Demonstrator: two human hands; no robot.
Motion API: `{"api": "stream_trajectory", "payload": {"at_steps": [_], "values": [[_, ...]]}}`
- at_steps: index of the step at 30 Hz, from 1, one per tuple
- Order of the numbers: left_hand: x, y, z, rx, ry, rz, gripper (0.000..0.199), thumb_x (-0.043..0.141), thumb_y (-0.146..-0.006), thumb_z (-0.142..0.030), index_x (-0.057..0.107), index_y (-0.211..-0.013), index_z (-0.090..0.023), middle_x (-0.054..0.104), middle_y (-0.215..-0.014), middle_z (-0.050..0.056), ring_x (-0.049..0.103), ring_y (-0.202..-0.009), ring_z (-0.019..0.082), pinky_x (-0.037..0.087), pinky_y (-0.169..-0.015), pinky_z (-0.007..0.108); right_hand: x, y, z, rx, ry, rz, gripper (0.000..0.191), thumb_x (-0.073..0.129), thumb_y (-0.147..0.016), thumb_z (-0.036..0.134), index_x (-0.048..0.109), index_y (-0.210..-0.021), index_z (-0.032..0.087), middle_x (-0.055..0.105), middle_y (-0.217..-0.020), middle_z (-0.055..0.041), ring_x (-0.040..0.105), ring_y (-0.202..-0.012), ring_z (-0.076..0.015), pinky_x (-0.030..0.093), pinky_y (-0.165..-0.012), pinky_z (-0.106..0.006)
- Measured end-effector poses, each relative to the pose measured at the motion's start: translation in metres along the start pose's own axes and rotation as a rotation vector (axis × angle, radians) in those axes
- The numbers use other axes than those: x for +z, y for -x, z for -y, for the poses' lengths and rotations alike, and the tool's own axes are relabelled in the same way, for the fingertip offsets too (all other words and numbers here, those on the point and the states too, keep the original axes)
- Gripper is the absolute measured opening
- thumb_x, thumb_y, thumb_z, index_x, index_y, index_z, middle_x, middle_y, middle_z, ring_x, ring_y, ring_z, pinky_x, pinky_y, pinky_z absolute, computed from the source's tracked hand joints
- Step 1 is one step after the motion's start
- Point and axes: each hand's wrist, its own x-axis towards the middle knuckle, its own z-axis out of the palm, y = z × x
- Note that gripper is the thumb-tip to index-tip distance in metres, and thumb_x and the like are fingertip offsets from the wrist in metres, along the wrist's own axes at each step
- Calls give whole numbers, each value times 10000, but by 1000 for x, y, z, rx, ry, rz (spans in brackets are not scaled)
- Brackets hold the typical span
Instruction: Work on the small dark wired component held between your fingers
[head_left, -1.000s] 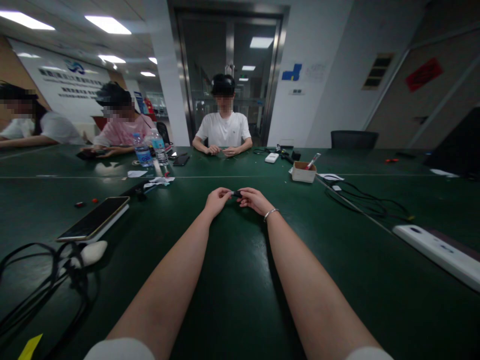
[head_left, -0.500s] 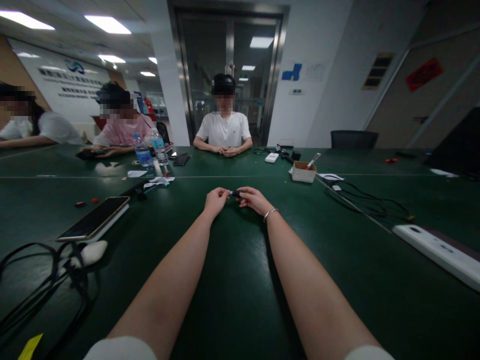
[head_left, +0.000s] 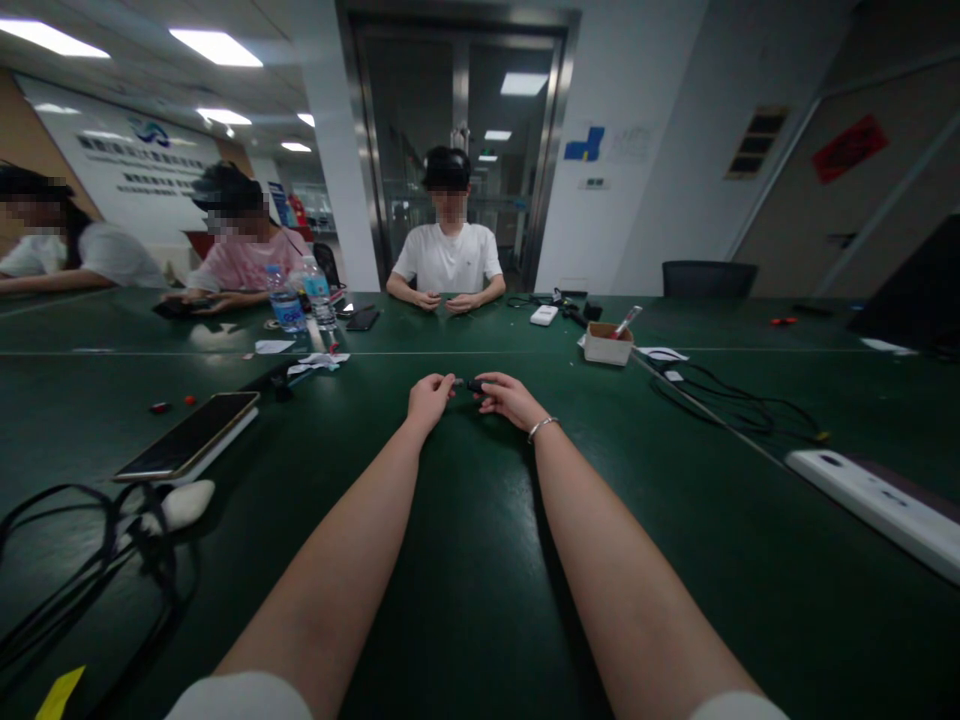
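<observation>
Nearest to us, to the left and on this side of the small black stub (head_left: 475, 386), we count one yellow strip (head_left: 61, 693), one tangle of black cables (head_left: 154, 540), one white computer mouse (head_left: 191, 503), by its shape, and one smartphone (head_left: 193, 437). To the stub's right, also on this side, one long white casing (head_left: 877, 510) lies on the green table (head_left: 472, 600); we cannot make out its use.

Next come two hands, with the stub between them. The right hand (head_left: 514, 402), one bracelet (head_left: 543, 429) at its wrist, has its fingertips pinched on the stub. The left hand (head_left: 430, 402), just left of the stub, pinches one small greyish piece (head_left: 458, 383) that points toward it. As we judge it, the picking up is done, since each hand has its piece. The two pieces seem just apart, so we take them as not joined at this moment; they are too small for us to tell more, and nothing we see settles what is left.

Beyond the stub, to its right, we count one small open box (head_left: 604, 348); beyond it to the left, two water bottles (head_left: 287, 305). Farthest off sit three co-workers: one straight beyond the stub (head_left: 450, 262), two to its left (head_left: 251, 260).
</observation>
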Motion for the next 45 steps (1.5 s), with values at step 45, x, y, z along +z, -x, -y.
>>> {"api": "stream_trajectory", "payload": {"at_steps": [45], "values": [[-1, 6, -7, 27, -83, 123, 460, 461, -795, -596, 631, -685, -184, 630, -614, 20, 541, -560, 138, 376, -559, 257, -1, 1, 1, 18, 6, 38, 168, 550, -859, 92, 625, -1006, 119, 675, -680, -43, 597, -518, -80, 575, -600, -238]]}}
